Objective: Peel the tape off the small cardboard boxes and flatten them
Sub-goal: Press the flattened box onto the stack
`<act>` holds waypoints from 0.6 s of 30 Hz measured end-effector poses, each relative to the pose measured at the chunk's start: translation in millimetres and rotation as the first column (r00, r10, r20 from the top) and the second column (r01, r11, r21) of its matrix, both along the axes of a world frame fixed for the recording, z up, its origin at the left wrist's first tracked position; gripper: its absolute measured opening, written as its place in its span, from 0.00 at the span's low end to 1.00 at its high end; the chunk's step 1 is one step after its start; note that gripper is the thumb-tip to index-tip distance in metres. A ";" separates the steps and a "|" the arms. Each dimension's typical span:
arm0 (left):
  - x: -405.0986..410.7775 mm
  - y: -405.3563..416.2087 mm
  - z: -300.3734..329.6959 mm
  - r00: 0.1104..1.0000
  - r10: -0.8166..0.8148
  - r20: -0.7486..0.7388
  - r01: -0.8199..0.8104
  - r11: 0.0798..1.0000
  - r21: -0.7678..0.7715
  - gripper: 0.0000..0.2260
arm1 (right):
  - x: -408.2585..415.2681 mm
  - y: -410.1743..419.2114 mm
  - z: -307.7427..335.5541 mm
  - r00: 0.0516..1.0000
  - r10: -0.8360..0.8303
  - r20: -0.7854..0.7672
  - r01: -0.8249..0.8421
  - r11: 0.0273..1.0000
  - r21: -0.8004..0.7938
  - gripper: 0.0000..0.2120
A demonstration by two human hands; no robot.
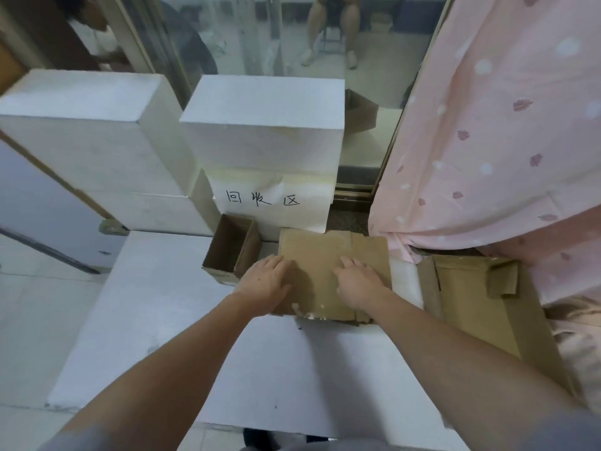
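A white foam counter [162, 336] carries the work, and behind it stand three tall white foam blocks: one at far left [81, 131], one in the middle [263, 125], and a lower one in front of that [270, 206], which bears a paper label [263, 199] with three handwritten black characters, 回收区. A pink curtain [504, 125] printed with white dots and darker leaf shapes hangs along the right side. Three pieces of cardboard show on or near the counter. The largest is an opened brown carton [481, 307] lying at the right edge, its flaps loose. Next comes the flattened cardboard box [318, 255], which lies flat on the counter just in front of the labelled block; its near edge is ragged and torn. Smallest is an open small box [232, 249], empty and standing at a tilt just to the left of the flattened one, touching the labelled block's foot. Both hands lie on top of the flattened box: the left hand [265, 281] presses palm down on its left part, fingers straight and together, and the right hand [356, 284] presses likewise on its right part, fingers spread slightly. Neither grip holds anything; the fingers are laid flat on the card.
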State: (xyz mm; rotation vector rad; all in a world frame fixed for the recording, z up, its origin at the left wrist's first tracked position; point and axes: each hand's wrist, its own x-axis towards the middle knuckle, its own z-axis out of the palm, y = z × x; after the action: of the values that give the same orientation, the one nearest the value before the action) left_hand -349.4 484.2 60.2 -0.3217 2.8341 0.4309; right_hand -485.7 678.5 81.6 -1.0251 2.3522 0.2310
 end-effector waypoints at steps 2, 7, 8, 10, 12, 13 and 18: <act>15.7 -29.1 13.1 0.999 -0.009 -0.037 0.006 0.998 -0.062 0.25 | 7.0 -23.6 12.4 0.999 0.039 -0.028 -0.041 0.997 -0.066 0.23; 65.3 -102.9 31.7 0.999 0.021 -0.030 -0.026 0.982 -0.185 0.34 | 42.6 -99.6 28.3 0.990 0.144 0.001 -0.140 0.968 -0.207 0.33; 76.0 -116.2 32.5 0.999 0.024 -0.036 -0.031 0.980 -0.196 0.37 | 51.1 -115.2 27.6 0.989 0.150 0.004 -0.146 0.966 -0.214 0.35; 95.7 -140.7 30.1 0.998 0.034 -0.057 -0.045 0.977 -0.207 0.38 | 69.2 -143.5 21.3 0.992 0.129 0.014 -0.123 0.969 -0.213 0.38; 112.1 -160.2 24.7 0.999 0.031 -0.037 -0.038 0.978 -0.205 0.35 | 87.8 -165.0 12.6 0.996 0.063 0.058 -0.050 0.979 -0.198 0.40; 119.5 -167.5 21.5 1.000 0.020 -0.010 -0.021 0.981 -0.194 0.34 | 99.1 -172.2 9.9 0.995 0.004 0.095 0.013 0.982 -0.186 0.41; 136.0 -190.9 -6.4 0.994 -0.077 0.081 0.086 0.990 -0.115 0.34 | 144.9 -187.2 -2.5 0.935 -0.298 0.191 0.334 0.921 -0.201 0.37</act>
State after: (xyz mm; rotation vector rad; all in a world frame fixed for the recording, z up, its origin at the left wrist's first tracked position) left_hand -213.4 293.3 53.8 -0.2382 2.7918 0.2294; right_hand -340.9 491.2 79.1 -0.7141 2.3924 -0.2447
